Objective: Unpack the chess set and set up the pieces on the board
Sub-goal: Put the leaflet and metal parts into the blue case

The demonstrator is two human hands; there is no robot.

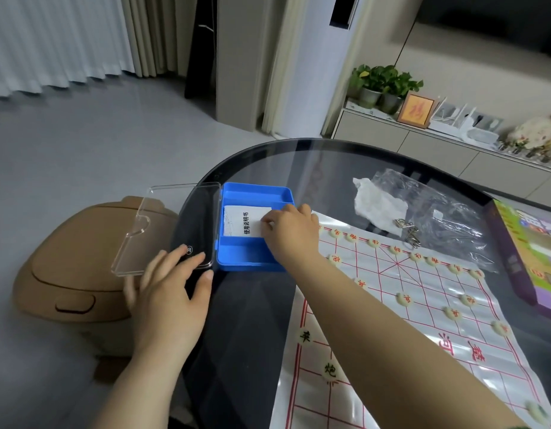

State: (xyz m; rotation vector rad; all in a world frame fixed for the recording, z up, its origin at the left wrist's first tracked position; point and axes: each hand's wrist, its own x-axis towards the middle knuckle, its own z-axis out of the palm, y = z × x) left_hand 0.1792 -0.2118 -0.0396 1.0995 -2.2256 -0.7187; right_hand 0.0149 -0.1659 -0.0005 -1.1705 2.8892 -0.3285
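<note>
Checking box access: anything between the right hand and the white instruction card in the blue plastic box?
Nothing visible. The clear plastic lid is swung open leftward under the left hand; the right hand grips the white instruction card inside the blue plastic box.

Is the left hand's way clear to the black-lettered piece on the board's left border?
Probably yes: only bare table separates the left hand, resting on the clear lid, from the black-lettered piece.
</note>
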